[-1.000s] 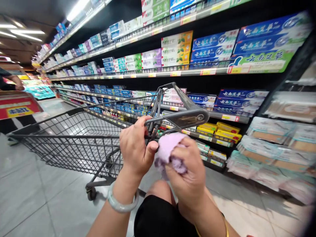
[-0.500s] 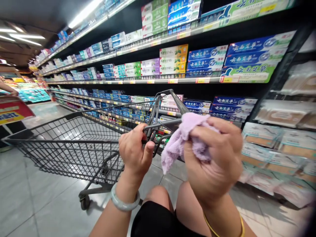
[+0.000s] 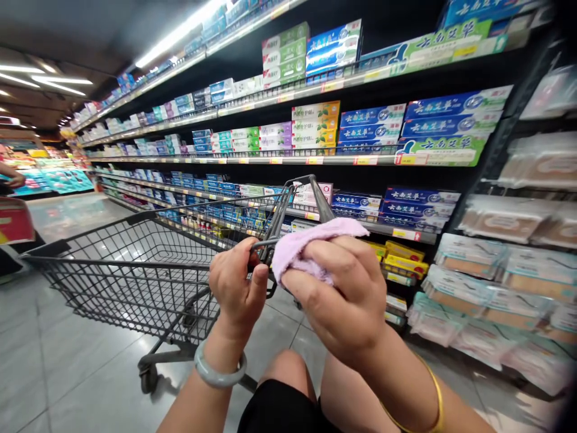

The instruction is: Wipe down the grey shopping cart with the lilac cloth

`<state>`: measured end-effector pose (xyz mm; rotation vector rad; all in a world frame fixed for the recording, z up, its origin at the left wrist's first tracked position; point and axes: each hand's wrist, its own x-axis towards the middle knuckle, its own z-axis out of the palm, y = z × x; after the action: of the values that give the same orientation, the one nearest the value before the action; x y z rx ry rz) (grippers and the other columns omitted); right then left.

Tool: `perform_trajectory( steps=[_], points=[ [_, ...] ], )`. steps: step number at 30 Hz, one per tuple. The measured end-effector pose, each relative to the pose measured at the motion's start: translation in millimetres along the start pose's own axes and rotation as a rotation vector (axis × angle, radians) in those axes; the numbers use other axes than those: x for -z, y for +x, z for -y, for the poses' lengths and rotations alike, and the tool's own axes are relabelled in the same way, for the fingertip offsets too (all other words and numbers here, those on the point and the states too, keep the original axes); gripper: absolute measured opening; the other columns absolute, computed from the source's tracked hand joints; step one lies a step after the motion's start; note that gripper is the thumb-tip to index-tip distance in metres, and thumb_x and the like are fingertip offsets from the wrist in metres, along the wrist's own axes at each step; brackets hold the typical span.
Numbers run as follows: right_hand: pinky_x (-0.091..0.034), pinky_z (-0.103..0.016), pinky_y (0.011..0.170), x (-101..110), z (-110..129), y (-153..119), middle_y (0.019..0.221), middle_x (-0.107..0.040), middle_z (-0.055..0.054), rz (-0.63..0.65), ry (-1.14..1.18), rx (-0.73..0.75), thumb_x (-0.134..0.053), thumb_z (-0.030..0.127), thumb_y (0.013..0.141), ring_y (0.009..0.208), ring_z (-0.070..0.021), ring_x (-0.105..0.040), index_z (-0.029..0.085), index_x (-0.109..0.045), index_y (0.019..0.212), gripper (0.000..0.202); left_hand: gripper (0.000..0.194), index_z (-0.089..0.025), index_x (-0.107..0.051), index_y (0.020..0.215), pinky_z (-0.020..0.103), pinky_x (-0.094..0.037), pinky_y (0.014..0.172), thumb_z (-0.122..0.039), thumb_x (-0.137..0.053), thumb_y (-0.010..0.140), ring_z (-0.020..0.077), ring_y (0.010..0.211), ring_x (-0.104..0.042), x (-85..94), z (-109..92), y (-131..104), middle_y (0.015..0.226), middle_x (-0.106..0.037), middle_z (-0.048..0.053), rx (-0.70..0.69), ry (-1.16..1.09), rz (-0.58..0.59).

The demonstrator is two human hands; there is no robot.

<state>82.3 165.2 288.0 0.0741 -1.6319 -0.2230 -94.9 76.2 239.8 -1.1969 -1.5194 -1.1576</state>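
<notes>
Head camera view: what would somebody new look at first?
Probably the fluffy lilac cloth, bunched in the right hand near the middle. Next, the big dark wire shopping cart filling much of the left side. Behind it, long shelves of colourful boxes stretch away.

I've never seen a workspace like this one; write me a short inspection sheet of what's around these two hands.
Surface: grey tiled floor beneath the cart.
Things in use: black wire shopping cart; bunched lilac cloth, partly hiding the cart's upper frame.
Clutter: many stacked boxes on the shelves beside the cart.
Grip: left hand closed on the cart's frame; right hand closed on the cloth.
Cables: nothing seen.
Surroundings: hanging packets at the right; ceiling lights; another person's hand at the left edge.
</notes>
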Motion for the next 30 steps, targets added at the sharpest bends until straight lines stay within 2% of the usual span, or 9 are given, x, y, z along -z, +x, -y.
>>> perform_trajectory(
  steps=[4,9,15,20,22,26,28,30],
  points=[
    [-0.056,-0.04,0.092,6,-6,5,0.107,-0.067,-0.006,-0.091,0.029,-0.076,-0.071,0.014,0.086,0.103,-0.0233,-0.065,0.028,-0.074,0.1,0.02,0.054,-0.021,-0.066,0.112,0.036,-0.042,0.079,-0.062,-0.032,0.102,0.0226,0.077,-0.061,6.1,6,0,0.079,-0.067,0.005,0.011,-0.039,-0.008],
    [-0.056,-0.044,0.093,11,-16,15,0.109,-0.066,-0.006,-0.163,0.028,-0.118,-0.071,0.012,0.086,0.103,-0.0244,-0.067,0.028,-0.072,0.099,0.021,0.054,-0.02,-0.066,0.111,0.035,-0.04,0.075,-0.062,-0.033,0.103,0.0195,0.074,-0.056,13.4,14,0,0.08,-0.065,0.003,0.019,-0.049,-0.027],
    [-0.056,-0.048,0.098,2,-23,20,0.113,-0.065,-0.006,-0.159,0.057,-0.201,-0.068,0.011,0.088,0.111,-0.0269,-0.065,0.031,-0.071,0.104,0.025,0.054,-0.02,-0.066,0.112,0.034,-0.041,0.074,-0.063,-0.037,0.102,0.0195,0.078,-0.056,21.1,31,-4,0.09,-0.067,0.005,0.077,-0.12,-0.023],
    [-0.052,-0.049,0.104,-16,-36,32,0.116,-0.064,-0.006,-0.176,0.184,-0.221,-0.063,0.011,0.09,0.117,-0.0256,-0.062,0.03,-0.071,0.107,0.026,0.049,-0.021,-0.066,0.114,0.034,-0.044,0.075,-0.061,-0.041,0.101,0.0198,0.081,-0.06,28.0,43,-7,0.097,-0.068,0.006,0.104,-0.154,-0.036],
    [-0.05,-0.048,0.106,-24,-40,38,0.113,-0.066,-0.006,-0.091,0.317,-0.21,-0.063,0.014,0.091,0.118,-0.0252,-0.062,0.028,-0.07,0.107,0.022,0.048,-0.021,-0.066,0.115,0.034,-0.044,0.077,-0.06,-0.043,0.101,0.0198,0.083,-0.06,30.9,48,-9,0.097,-0.068,0.006,0.114,-0.159,-0.038],
    [-0.052,-0.041,0.097,-36,-41,44,0.103,-0.069,-0.004,0.223,0.598,-0.24,-0.066,0.031,0.093,0.104,-0.0218,-0.065,0.025,-0.067,0.1,0.009,0.045,-0.021,-0.067,0.115,0.035,-0.045,0.08,-0.058,-0.044,0.101,0.0199,0.086,-0.06,36.7,57,-10,0.098,-0.068,0.005,0.129,-0.16,-0.041],
    [-0.052,-0.039,0.092,-39,-37,44,0.098,-0.068,-0.003,0.265,0.641,-0.251,-0.068,0.04,0.092,0.097,-0.0207,-0.063,0.024,-0.066,0.096,0.016,0.044,-0.021,-0.066,0.113,0.036,-0.045,0.081,-0.057,-0.043,0.102,0.0204,0.087,-0.061,40.1,59,-9,0.097,-0.068,0.006,0.133,-0.147,-0.04],
    [-0.051,-0.038,0.09,-43,-30,41,0.095,-0.067,-0.003,0.226,0.646,-0.25,-0.07,0.045,0.091,0.096,-0.0206,-0.062,0.025,-0.065,0.092,0.021,0.045,-0.021,-0.067,0.112,0.038,-0.046,0.085,-0.056,-0.04,0.103,0.0217,0.09,-0.062,44.8,56,-6,0.097,-0.069,0.007,0.112,-0.088,-0.029]
  ],
)
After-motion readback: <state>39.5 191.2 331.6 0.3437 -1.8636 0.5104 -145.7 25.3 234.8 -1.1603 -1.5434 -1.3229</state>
